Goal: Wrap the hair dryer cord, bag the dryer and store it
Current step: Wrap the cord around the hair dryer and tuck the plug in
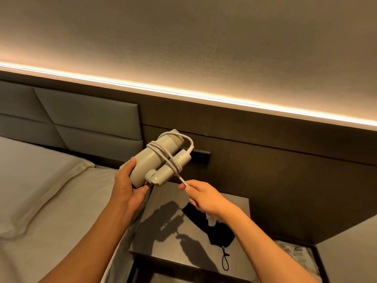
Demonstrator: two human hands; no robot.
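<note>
Head view. My left hand [124, 180] grips the barrel end of the hair dryer [161, 158], thumb on its upper side and fingers curled underneath, holding it in the air above the near-left corner of the surface [163, 201]. The dryer's handle is folded against the barrel, and the white cord [166, 154] runs in several turns around both, with one loop arching over the far end. My right hand [201, 196] pinches the free run of the cord between thumb and forefinger, just right of the dryer; the line between them is taut. The plug [211, 219] hangs below that hand. On the surface, under my right wrist, lies a black drawstring bag [216, 233], its cord loop trailing toward the near edge. The bed [40, 190] lies to the left, beside the surface.
</note>
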